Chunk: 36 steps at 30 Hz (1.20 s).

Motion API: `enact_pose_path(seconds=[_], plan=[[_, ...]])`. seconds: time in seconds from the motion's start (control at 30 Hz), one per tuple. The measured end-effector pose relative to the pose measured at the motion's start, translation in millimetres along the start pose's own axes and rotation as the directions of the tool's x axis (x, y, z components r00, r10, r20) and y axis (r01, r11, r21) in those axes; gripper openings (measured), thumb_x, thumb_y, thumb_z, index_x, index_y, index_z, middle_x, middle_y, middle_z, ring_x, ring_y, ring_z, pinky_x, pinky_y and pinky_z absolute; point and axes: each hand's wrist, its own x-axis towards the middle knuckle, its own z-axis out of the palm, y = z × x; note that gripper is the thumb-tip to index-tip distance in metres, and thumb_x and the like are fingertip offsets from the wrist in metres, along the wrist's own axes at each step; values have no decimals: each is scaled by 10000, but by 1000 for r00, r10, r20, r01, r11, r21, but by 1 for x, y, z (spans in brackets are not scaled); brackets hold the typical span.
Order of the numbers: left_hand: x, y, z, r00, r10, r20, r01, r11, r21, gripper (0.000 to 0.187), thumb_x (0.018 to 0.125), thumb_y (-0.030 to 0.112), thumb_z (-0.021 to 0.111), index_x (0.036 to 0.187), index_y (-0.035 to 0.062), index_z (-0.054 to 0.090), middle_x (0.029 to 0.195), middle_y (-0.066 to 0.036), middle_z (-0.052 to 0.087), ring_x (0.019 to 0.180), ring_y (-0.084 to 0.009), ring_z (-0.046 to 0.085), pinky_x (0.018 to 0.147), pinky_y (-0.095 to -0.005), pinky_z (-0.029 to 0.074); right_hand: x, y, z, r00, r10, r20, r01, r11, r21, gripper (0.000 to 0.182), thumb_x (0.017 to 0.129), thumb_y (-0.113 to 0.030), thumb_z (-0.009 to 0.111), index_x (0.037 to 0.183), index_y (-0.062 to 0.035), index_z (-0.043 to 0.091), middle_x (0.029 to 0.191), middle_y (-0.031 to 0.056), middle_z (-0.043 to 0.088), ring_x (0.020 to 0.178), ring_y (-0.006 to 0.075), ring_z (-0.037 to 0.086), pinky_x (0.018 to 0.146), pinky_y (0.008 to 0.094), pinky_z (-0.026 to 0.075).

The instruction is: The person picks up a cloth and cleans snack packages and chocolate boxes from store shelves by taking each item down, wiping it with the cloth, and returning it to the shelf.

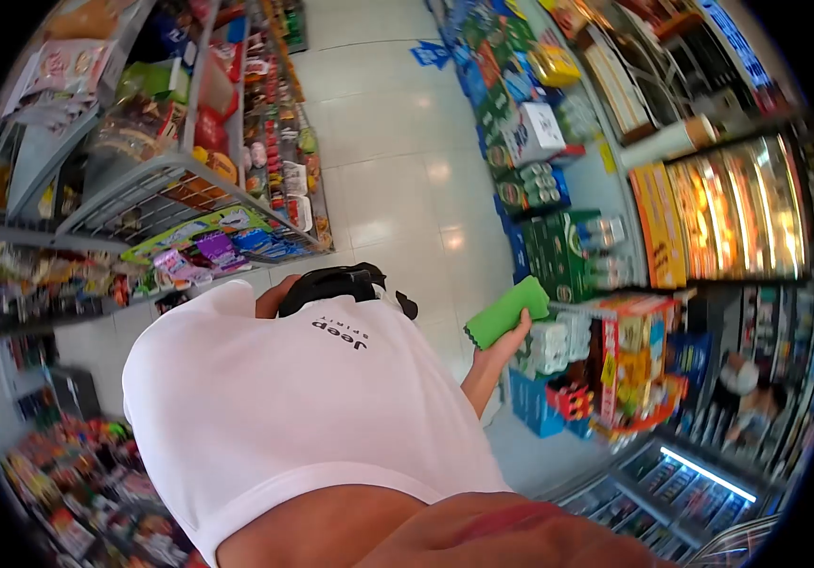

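Observation:
A folded green cloth [507,312] is in my right hand [515,333], whose fingers are wrapped round its lower right side. That arm reaches out at the right of my white shirt [303,407], beside the stacked drinks. On the left, a short piece of my left arm [272,299] shows past the sleeve, next to a black item [331,287] in front of my waist. My left hand itself is hidden from view.
Snack shelves [166,175] with a wire basket edge stand at the left front. The tiled floor [379,180] runs ahead between them and stacked drink packs [558,251]. A lit food cabinet [738,213] is at the right, with a glass-topped freezer [681,492] lower down.

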Motion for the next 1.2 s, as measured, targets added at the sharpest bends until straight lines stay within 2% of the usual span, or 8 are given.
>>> enact_pose_path(seconds=[0.27,0.4,0.47,0.67,0.8,0.9,1.03,1.2], plan=[[27,49,43,981,-142,-130,113,972,-207,299,909,341,683,999,63,745,918,-62,717,877,-188,689,701,-374,532,139,10,154,906,133,401,48,910,-411,451,1044,-394,560,1353,-66,581,1168,55,651,1020,193,638,864,358,528],[77,86,46,970,-219,-109,182,942,-281,297,914,340,679,1010,66,742,926,-61,715,885,-189,689,699,-374,530,214,4,255,888,131,441,-1,959,-283,465,1060,-426,547,1350,-64,572,1166,48,648,998,157,635,826,332,530],[114,117,52,959,-266,-98,208,894,-396,296,917,339,677,1016,67,740,930,-61,714,890,-190,689,698,-374,529,267,-6,283,750,228,621,-115,969,-217,460,1061,-436,541,1325,-62,581,1130,38,655,948,153,640,785,330,533],[217,253,37,944,-208,-255,-20,737,-676,289,935,334,659,1078,86,700,981,-53,698,921,-188,678,684,-362,515,295,-8,442,727,188,661,216,851,-479,355,1059,-337,584,1292,-70,600,1027,12,665,843,127,634,707,289,525],[236,347,14,879,-283,-384,-100,677,-729,300,937,324,653,1139,103,633,1033,-44,675,878,-161,650,665,-336,496,362,31,499,638,346,688,216,777,-591,318,1045,-277,621,1278,-61,622,1036,8,669,848,102,620,717,278,520],[290,328,24,836,-307,-455,-208,590,-780,276,932,301,652,1106,87,642,1004,-51,672,877,-166,651,667,-346,502,407,56,553,588,436,682,178,752,-635,327,1039,-279,634,1276,-53,626,1036,6,673,855,98,619,718,279,517],[303,326,65,770,-364,-524,-54,781,-622,259,911,249,657,1084,56,654,976,-82,665,900,-212,667,659,-363,531,499,81,638,396,565,724,261,687,-678,325,1036,-302,638,1249,-56,638,1025,8,683,879,100,631,734,271,519],[337,396,76,761,-295,-578,-97,829,-551,232,883,241,702,980,31,722,915,-105,673,800,-254,662,711,-442,553,564,72,777,424,565,707,64,761,-646,406,1042,-403,602,1299,-89,595,1061,20,663,867,132,628,728,290,520]])
